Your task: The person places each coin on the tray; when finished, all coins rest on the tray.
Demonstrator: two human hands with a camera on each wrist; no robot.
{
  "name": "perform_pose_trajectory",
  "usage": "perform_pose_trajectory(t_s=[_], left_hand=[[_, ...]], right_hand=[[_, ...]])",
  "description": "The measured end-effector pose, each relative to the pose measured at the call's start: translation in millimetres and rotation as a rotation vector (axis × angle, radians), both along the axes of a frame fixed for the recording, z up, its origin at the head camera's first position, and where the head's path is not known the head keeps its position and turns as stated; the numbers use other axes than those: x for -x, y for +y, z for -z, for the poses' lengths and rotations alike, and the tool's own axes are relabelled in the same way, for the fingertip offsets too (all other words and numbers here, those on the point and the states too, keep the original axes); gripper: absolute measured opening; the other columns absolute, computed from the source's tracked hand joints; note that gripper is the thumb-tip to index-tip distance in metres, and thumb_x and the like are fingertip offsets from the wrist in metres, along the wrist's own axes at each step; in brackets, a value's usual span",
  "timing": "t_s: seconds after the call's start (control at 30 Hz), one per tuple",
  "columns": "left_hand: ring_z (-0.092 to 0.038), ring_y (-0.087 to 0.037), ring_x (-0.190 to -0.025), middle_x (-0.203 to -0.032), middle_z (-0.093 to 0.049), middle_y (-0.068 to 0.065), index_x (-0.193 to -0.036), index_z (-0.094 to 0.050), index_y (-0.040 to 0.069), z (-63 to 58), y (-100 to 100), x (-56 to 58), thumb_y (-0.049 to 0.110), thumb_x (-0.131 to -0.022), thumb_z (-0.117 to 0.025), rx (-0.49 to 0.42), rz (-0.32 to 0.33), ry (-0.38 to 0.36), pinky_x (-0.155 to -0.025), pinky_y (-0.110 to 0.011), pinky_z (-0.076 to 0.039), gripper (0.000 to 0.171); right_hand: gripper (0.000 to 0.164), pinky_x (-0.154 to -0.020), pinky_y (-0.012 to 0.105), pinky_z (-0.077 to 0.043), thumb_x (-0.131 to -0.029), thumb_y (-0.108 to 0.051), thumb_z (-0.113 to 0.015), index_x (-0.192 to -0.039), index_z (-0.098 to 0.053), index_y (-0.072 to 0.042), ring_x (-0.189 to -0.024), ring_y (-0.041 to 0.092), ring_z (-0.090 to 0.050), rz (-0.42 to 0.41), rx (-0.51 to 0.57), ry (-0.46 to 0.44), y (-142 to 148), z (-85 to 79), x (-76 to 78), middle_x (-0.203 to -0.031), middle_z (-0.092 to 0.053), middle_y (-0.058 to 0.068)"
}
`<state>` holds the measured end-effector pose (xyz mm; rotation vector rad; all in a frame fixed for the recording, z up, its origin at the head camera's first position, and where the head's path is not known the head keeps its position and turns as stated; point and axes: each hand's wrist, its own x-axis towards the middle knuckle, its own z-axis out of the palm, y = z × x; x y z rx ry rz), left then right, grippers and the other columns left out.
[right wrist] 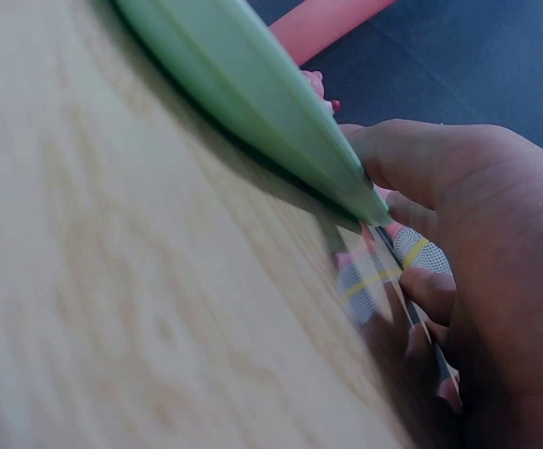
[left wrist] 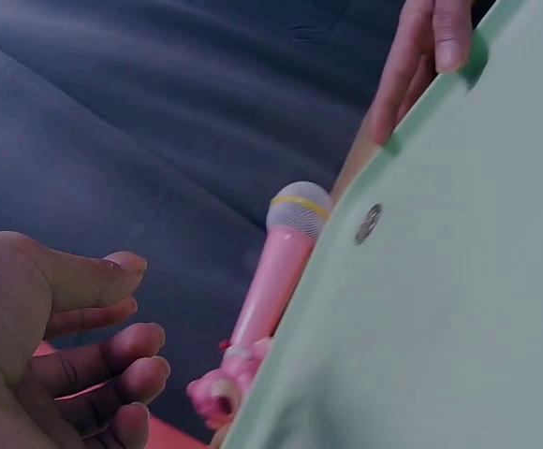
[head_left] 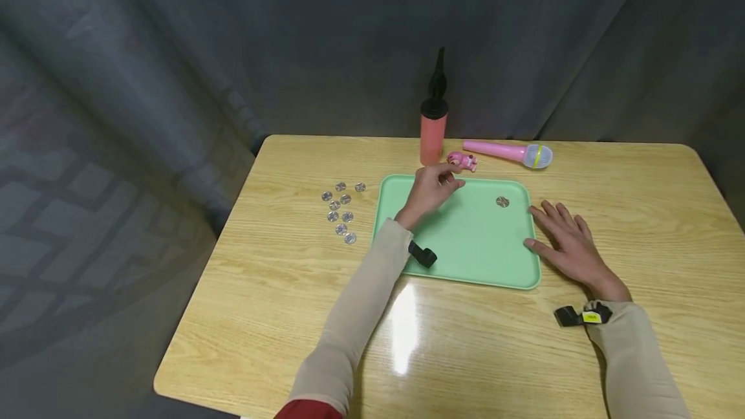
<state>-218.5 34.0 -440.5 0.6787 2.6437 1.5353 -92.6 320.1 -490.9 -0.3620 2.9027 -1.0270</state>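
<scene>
My left hand point(head_left: 432, 189) hovers over the far left part of a mint-green tray point(head_left: 477, 244), close to a small pink toy figure point(head_left: 462, 160). Its fingers are loosely bent, and in the left wrist view a gap shows between thumb and fingertips with nothing held. On the tray's far right part lies a coin point(head_left: 503, 202). My right hand point(head_left: 570, 251) rests beside the tray's right edge, fingers spread, with thumb and forefinger at the rim. Left of the tray, several silvery coins point(head_left: 347, 217) are scattered on the wooden table point(head_left: 279, 264).
Behind the tray stands a coral-pink balloon pump point(head_left: 432, 138) with a black top, right beside the toy figure. A pink toy microphone point(head_left: 506, 152) with a grey head lies near the table's back edge. Dark curtains point(head_left: 326, 44) hang behind the table.
</scene>
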Motion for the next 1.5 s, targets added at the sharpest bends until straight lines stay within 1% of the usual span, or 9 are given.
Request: perform_pose_trajectory(t_s=[0.13, 0.43, 0.57, 0.77, 1.0, 1.17, 1.27, 1.4, 1.5], left_hand=[[-0.062, -0.016, -0.075, -0.087, -0.071, -0.013, -0.111, -0.072, -0.002, -2.5, -14, 1.1, 0.012, -0.091, -0.073, -0.018, 0.003, 0.021, -0.066, -0.012, -0.044, 0.024], [-0.066, -0.026, -0.08, -0.09, -0.071, -0.018, -0.111, -0.071, -0.006, 0.2, -45, 2.2, 0.01, -0.091, -0.072, -0.036, -0.015, 0.034, -0.068, -0.015, -0.046, 0.026], [-0.066, -0.028, -0.082, -0.091, -0.071, -0.019, -0.112, -0.071, -0.007, -0.1, -60, 3.7, 0.009, -0.091, -0.072, -0.026, -0.045, 0.039, -0.069, -0.016, -0.046, 0.026], [-0.065, -0.026, -0.081, -0.09, -0.071, -0.018, -0.111, -0.071, -0.005, -0.6, -80, 5.1, 0.009, -0.091, -0.072, -0.003, -0.099, 0.051, -0.069, -0.02, -0.048, 0.024], [-0.067, -0.028, -0.083, -0.091, -0.072, -0.018, -0.112, -0.07, -0.006, -0.7, -104, 4.5, 0.011, -0.092, -0.071, 0.03, -0.119, 0.058, -0.072, -0.023, -0.051, 0.026], [-0.067, -0.03, -0.085, -0.092, -0.07, -0.019, -0.113, -0.07, -0.006, 0.2, -125, 3.0, 0.009, -0.093, -0.069, 0.035, -0.157, 0.05, -0.07, -0.023, -0.05, 0.025], [-0.066, -0.032, -0.087, -0.093, -0.07, -0.021, -0.114, -0.069, -0.007, 0.6, -138, 2.8, 0.008, -0.092, -0.069, 0.025, -0.181, 0.048, -0.073, -0.027, -0.053, 0.026], [-0.066, -0.033, -0.087, -0.094, -0.07, -0.022, -0.114, -0.069, -0.008, 3.2, -155, 4.0, 0.007, -0.092, -0.07, 0.035, -0.209, 0.059, -0.077, -0.036, -0.055, 0.027], [-0.067, -0.033, -0.087, -0.094, -0.07, -0.023, -0.115, -0.069, -0.008, 6.3, -167, 5.6, 0.006, -0.092, -0.07, 0.055, -0.226, 0.067, -0.077, -0.038, -0.055, 0.027]], right_hand=[[0.07, -0.12, 0.065, 0.014, -0.099, -0.031, -0.059, -0.158, -0.028, -0.013, -0.155, 0.047, 0.003, 0.004, 0.008, -0.001, 0, -0.4, 0.3, -0.164, -0.013, 0.031], [0.07, -0.12, 0.066, 0.012, -0.098, -0.032, -0.06, -0.158, -0.028, -0.013, -0.155, 0.047, 0.001, 0.004, 0.01, 0.004, -2, 1.6, 1.2, -0.164, -0.014, 0.031], [0.07, -0.12, 0.066, 0.012, -0.098, -0.032, -0.06, -0.158, -0.029, -0.013, -0.155, 0.047, 0.001, 0.006, 0.003, 0.006, -2, 2.1, 1.7, -0.164, -0.014, 0.031], [0.07, -0.12, 0.065, 0.014, -0.099, -0.033, -0.059, -0.159, -0.027, -0.013, -0.156, 0.046, 0.003, 0.004, -0.002, 0.002, -2, 4.1, 1.6, -0.164, -0.013, 0.03], [0.07, -0.12, 0.065, 0.014, -0.099, -0.032, -0.059, -0.159, -0.027, -0.013, -0.155, 0.046, 0.003, 0.006, 0.004, -0.001, -2, 3.0, 1.1, -0.164, -0.013, 0.03], [0.071, -0.12, 0.064, 0.015, -0.099, -0.033, -0.059, -0.159, -0.026, -0.013, -0.155, 0.046, 0.004, 0.006, 0.001, -0.012, -4, 2.8, 1.2, -0.164, -0.012, 0.03], [0.071, -0.12, 0.064, 0.015, -0.099, -0.033, -0.058, -0.159, -0.026, -0.013, -0.155, 0.046, 0.004, 0.006, -0.003, -0.012, -3, 2.8, 1.6, -0.164, -0.012, 0.03], [0.071, -0.12, 0.065, 0.014, -0.099, -0.033, -0.059, -0.159, -0.027, -0.013, -0.155, 0.046, 0.003, 0.006, -0.002, -0.004, -3, 2.2, 1.6, -0.164, -0.013, 0.03], [0.071, -0.12, 0.065, 0.013, -0.099, -0.033, -0.06, -0.159, -0.027, -0.013, -0.155, 0.046, 0.003, 0.007, -0.001, -0.002, -2, 1.9, 1.2, -0.164, -0.013, 0.03]])
